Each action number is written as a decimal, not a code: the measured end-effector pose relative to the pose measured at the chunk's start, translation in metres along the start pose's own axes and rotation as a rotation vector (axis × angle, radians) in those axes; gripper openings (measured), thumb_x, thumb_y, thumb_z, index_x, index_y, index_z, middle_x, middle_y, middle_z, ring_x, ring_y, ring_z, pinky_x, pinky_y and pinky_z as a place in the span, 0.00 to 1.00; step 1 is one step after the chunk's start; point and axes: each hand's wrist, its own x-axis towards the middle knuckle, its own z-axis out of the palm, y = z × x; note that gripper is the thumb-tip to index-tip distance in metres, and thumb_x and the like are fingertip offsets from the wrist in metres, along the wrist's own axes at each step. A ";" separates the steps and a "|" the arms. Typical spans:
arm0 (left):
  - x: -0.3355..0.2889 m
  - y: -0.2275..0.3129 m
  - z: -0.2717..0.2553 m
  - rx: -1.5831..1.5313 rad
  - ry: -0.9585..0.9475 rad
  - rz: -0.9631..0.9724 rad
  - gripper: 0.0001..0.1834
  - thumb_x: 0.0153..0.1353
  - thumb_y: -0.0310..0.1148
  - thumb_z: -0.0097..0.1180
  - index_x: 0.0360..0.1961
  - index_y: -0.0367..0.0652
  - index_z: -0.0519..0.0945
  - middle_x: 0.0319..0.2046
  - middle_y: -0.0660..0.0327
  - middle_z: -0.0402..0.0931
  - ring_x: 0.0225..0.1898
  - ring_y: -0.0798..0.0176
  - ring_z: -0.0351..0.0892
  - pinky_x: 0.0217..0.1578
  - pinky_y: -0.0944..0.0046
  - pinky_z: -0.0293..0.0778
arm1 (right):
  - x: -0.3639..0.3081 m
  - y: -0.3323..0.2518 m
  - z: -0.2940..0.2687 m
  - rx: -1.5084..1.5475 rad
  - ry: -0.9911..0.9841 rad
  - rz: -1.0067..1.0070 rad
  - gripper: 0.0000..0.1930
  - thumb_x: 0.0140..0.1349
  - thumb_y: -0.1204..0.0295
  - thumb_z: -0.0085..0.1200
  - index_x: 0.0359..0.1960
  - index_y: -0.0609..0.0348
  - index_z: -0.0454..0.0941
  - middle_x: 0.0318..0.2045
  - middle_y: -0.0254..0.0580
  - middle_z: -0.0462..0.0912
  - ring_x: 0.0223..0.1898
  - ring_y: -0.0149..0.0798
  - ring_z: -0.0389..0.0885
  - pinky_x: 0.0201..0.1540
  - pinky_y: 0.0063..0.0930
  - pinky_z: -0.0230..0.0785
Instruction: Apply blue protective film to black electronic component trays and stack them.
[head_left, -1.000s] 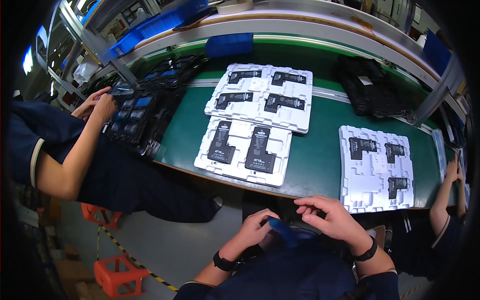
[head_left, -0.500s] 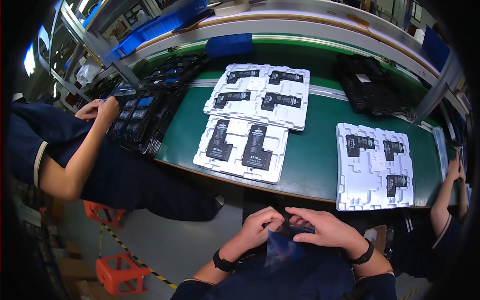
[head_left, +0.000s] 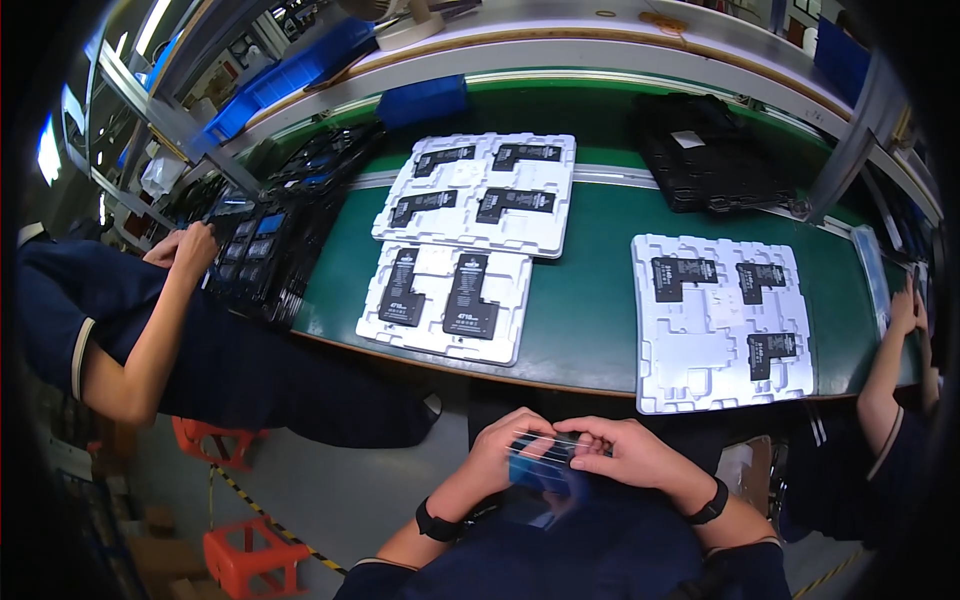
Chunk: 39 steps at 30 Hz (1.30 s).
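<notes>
My left hand and my right hand meet low in front of me, near the bench's front edge. Between them is a clear plastic film with a bluish sheen and thin pale lines across it. My left fingers are closed on its left side, while the right thumb and fingers pinch its right side. The film's lower part blurs into my dark shirt. Beyond my hands, black L-shaped batteries lie in white moulded trays, two of which overlap. Three smaller batteries rest in another white tray at right.
Stacked black trays sit at the back right. More black trays stand at left, by a co-worker's hands. Another person's hands show at far right. A blue bin is under the shelf; orange stools stand on the floor.
The view has shifted, so the bench and trays sit further left. My hands have turned the film: it hung as a loose sheet before and now shows pale lines between my fingers.
</notes>
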 end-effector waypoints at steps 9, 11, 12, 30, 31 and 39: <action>-0.011 0.019 0.009 -0.003 0.136 -0.122 0.13 0.62 0.21 0.55 0.48 0.37 0.77 0.40 0.59 0.75 0.43 0.66 0.79 0.45 0.68 0.74 | -0.011 0.010 -0.006 -0.099 0.009 0.015 0.21 0.60 0.65 0.61 0.56 0.49 0.77 0.28 0.38 0.82 0.29 0.36 0.80 0.37 0.29 0.73; -0.019 0.018 0.014 -0.040 0.205 -0.122 0.13 0.62 0.20 0.54 0.49 0.36 0.76 0.41 0.59 0.74 0.44 0.66 0.78 0.47 0.68 0.74 | -0.012 0.014 -0.006 -0.116 0.002 0.006 0.21 0.60 0.66 0.61 0.56 0.49 0.77 0.29 0.39 0.83 0.29 0.36 0.81 0.37 0.29 0.73; -0.024 0.018 0.015 -0.079 0.270 -0.124 0.13 0.62 0.19 0.53 0.49 0.35 0.76 0.42 0.58 0.73 0.45 0.66 0.78 0.48 0.68 0.73 | -0.012 0.017 -0.006 -0.130 -0.004 0.001 0.21 0.60 0.66 0.61 0.55 0.49 0.77 0.29 0.40 0.83 0.30 0.37 0.82 0.37 0.29 0.73; -0.131 0.035 0.038 -0.071 0.656 -0.202 0.10 0.69 0.28 0.49 0.38 0.34 0.82 0.47 0.57 0.72 0.47 0.65 0.74 0.48 0.67 0.71 | 0.020 0.012 0.021 -0.277 -0.198 -0.218 0.19 0.59 0.67 0.59 0.53 0.52 0.78 0.30 0.42 0.84 0.31 0.41 0.84 0.38 0.32 0.75; -0.137 0.035 0.042 -0.157 0.645 -0.245 0.09 0.68 0.26 0.50 0.39 0.34 0.81 0.47 0.57 0.72 0.46 0.65 0.75 0.48 0.68 0.71 | 0.022 0.009 0.022 -0.283 -0.218 -0.194 0.18 0.59 0.68 0.59 0.53 0.52 0.78 0.31 0.42 0.85 0.32 0.41 0.84 0.39 0.31 0.75; -0.153 0.045 0.060 -0.335 0.590 -0.389 0.10 0.64 0.21 0.54 0.46 0.33 0.79 0.45 0.58 0.73 0.45 0.64 0.80 0.48 0.68 0.74 | 0.035 0.026 0.037 -0.242 -0.333 -0.239 0.18 0.60 0.67 0.59 0.53 0.51 0.78 0.31 0.42 0.84 0.31 0.40 0.84 0.37 0.31 0.75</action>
